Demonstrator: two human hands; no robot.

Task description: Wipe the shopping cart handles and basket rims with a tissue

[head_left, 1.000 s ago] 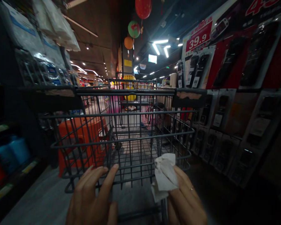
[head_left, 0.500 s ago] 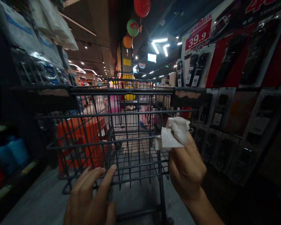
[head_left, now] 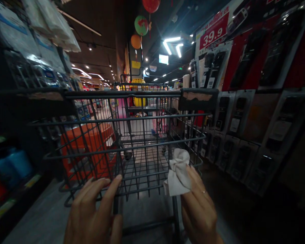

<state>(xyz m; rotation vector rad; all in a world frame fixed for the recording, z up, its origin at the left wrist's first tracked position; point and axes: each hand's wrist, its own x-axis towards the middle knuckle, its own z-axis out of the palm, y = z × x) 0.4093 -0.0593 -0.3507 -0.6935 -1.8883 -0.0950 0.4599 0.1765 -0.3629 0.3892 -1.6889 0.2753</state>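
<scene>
A dark wire shopping cart (head_left: pixel 112 118) stands directly in front of me, its handle bar across the top. My right hand (head_left: pixel 199 206) is closed on a crumpled white tissue (head_left: pixel 179 173), which lies against the lower right of the cart's near wire side; whether it presses on the wires I cannot tell. My left hand (head_left: pixel 94 210) is open, palm down, with fingers stretched toward the lower left wires. Its fingertips overlap the bottom rungs, and contact is not clear.
On the right hangs a rack of blister-packed goods (head_left: pixel 240 115) below a price sign (head_left: pixel 215 34). An orange plastic stool (head_left: pixel 88 145) shows through the cart's left side. Blue goods (head_left: pixel 11 164) sit on a low left shelf. Paper lanterns (head_left: pixel 141 25) hang overhead.
My right hand has moved down and slightly left with the tissue, from the middle wires to lower ones. My left hand stays nearly in place. The view has shifted a little.
</scene>
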